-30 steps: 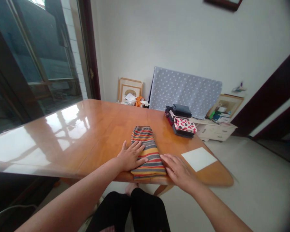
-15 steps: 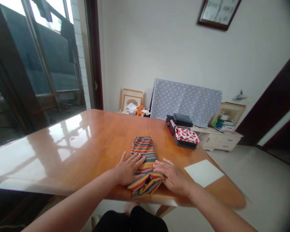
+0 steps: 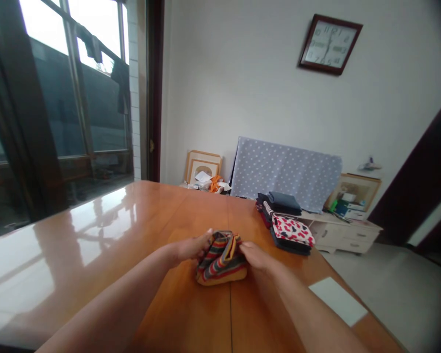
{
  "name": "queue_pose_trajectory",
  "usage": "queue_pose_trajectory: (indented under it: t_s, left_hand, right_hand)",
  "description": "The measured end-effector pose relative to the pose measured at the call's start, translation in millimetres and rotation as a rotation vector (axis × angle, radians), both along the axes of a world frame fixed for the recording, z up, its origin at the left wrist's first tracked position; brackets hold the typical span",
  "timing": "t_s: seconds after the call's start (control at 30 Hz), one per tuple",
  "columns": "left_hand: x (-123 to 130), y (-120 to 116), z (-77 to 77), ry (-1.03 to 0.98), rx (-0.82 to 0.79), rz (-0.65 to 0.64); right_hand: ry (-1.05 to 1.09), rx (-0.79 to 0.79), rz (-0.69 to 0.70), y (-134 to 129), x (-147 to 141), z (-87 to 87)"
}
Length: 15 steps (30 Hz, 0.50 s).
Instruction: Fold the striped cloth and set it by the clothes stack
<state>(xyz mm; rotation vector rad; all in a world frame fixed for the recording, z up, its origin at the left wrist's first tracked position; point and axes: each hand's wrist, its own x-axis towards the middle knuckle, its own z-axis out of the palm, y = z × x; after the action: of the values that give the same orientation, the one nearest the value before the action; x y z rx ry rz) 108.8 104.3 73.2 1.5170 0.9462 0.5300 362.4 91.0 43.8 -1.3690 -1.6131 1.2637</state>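
Observation:
A striped garment [image 3: 220,267] in red, yellow and grey lies bunched and doubled over on the wooden table [image 3: 191,323]; whether it is trousers or a top I cannot tell. My left hand [image 3: 194,247] grips its left side, thumb upward and the other fingers partly hidden behind the cloth. On the opposite side, my right hand [image 3: 255,256] is closed on the upper right edge, its fingertips hidden by the fabric. The fold between the hands stands a little above the table.
Folded clothes [image 3: 279,203] are stacked at the right, with a heart-patterned cloth [image 3: 293,229] on a dark one in front. A pale sheet [image 3: 338,300] lies near the right edge. Behind the table are a dotted cover [image 3: 284,169] and a white cabinet [image 3: 347,238].
Both hands lay flat on the longer, spread garment before. Now they grip its sides, and it is folded shorter and sits farther from the near edge. The view has tilted up.

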Motion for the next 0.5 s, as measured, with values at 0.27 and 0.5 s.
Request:
queue_pose_trajectory:
  t_s: [0.27, 0.5]
  left_hand:
    - [-5.0, 19.6, -4.2, -0.116, -0.171, -0.028]
    - [18.1, 32.3, -19.8, -0.407, -0.075, 0.205]
  right_hand:
    - [-0.047, -0.161, -0.124, 27.7, 2.7, -26.3]
    - [0.149, -0.105, -0.02, 35.9, -1.4, -8.6]
